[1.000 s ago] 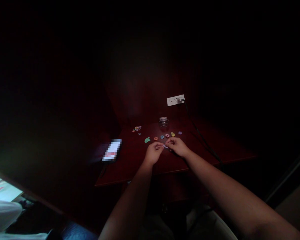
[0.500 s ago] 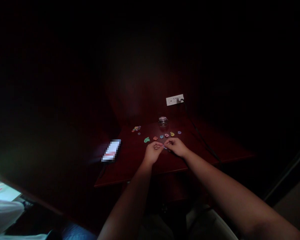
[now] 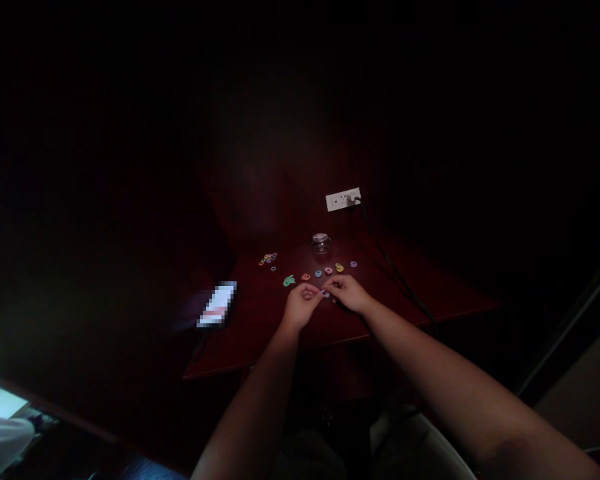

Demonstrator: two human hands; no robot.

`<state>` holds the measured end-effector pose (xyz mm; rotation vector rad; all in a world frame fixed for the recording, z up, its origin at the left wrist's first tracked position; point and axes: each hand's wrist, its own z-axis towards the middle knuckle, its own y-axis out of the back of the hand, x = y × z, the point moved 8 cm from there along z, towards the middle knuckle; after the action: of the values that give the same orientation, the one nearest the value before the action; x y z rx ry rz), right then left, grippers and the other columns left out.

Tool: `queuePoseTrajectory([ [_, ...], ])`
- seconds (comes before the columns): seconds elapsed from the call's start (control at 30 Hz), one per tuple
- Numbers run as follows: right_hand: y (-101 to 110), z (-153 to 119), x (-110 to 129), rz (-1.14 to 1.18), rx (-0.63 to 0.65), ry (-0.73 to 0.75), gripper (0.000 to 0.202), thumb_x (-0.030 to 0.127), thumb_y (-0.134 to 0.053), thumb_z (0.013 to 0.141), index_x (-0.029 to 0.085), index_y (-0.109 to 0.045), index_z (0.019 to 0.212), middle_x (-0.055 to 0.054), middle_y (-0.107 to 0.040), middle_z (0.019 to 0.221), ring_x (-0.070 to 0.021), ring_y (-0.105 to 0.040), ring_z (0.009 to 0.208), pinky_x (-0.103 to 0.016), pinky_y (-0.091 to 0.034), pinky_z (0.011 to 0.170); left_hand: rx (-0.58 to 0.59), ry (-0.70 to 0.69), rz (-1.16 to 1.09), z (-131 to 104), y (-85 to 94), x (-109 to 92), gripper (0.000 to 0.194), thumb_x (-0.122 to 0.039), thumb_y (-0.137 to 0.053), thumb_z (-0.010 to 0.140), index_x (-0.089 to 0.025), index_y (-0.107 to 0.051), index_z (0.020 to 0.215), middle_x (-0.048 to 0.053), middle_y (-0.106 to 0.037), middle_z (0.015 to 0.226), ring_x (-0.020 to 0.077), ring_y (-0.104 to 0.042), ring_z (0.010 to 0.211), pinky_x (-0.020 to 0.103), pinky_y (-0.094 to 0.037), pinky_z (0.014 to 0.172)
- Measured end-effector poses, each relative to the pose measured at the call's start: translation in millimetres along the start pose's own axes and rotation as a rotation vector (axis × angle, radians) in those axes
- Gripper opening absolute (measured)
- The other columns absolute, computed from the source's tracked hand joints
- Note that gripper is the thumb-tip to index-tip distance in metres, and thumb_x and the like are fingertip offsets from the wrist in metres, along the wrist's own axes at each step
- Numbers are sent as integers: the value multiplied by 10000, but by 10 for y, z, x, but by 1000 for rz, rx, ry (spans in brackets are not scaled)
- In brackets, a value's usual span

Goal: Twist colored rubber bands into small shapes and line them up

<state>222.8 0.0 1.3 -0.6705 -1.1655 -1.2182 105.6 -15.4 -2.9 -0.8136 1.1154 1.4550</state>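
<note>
My left hand (image 3: 301,307) and my right hand (image 3: 350,293) meet above the table, fingertips pinched together. Between them is a small pale lavender band (image 3: 325,294), like a little hair tie, gripped from both sides. Just beyond my fingers lies a row of small coloured bands: a green bunch (image 3: 289,281), an orange one (image 3: 306,277), a blue one (image 3: 319,273), a pink one (image 3: 329,271), a yellow one (image 3: 339,267) and a purple one (image 3: 353,264). A clear lidded jar (image 3: 321,245) stands behind the row.
A loose pile of mixed bands (image 3: 268,259) lies at the back left, with a single blue band (image 3: 273,269) near it. A lit phone (image 3: 217,304) rests at the left edge of the dark red table (image 3: 250,340). A black cable (image 3: 395,273) runs from the wall socket (image 3: 343,199).
The whole view has shifted slightly, so things appear a little further left. Both hands keep their pinch on the lavender band, which shows a bit more between the fingers.
</note>
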Motion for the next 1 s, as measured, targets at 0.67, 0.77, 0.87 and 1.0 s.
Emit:
queuePoseTrajectory([
  [0.67, -104, -13, -36, 1, 89, 0, 167, 239, -578, 620, 112, -597, 726, 6, -556, 547, -59, -430, 448, -170, -316, 421, -38, -34, 98, -28, 42, -156, 163, -235, -621, 575, -138, -490, 583, -59, -398, 467, 41, -342, 432, 152, -242, 419],
  [0.77, -129, -20, -48, -30, 126, -7, 183, 244, -577, 622, 111, -601, 745, 0, -563, 574, -63, -430, 461, -174, -317, 429, -67, -26, 72, -18, 51, -143, 156, -206, -622, 571, -140, -484, 599, -55, -415, 496, 42, -360, 449, 153, -266, 431],
  [0.87, -122, -35, -13, -103, 120, 12, 164, 252, -558, 644, 110, -594, 716, 10, -527, 547, -67, -412, 470, -178, -309, 436, -70, -17, 20, -13, 40, -109, 175, -188, -636, 561, -137, -490, 643, -40, -457, 549, 50, -404, 493, 163, -313, 471],
  [1.0, -97, -52, 34, -169, 88, 57, 168, 274, -509, 686, 120, -574, 686, 18, -492, 537, -77, -399, 483, -192, -312, 458, -53, -15, 32, -23, 12, -60, 168, -188, -632, 584, -124, -541, 709, -17, -486, 582, 57, -424, 520, 181, -343, 511],
])
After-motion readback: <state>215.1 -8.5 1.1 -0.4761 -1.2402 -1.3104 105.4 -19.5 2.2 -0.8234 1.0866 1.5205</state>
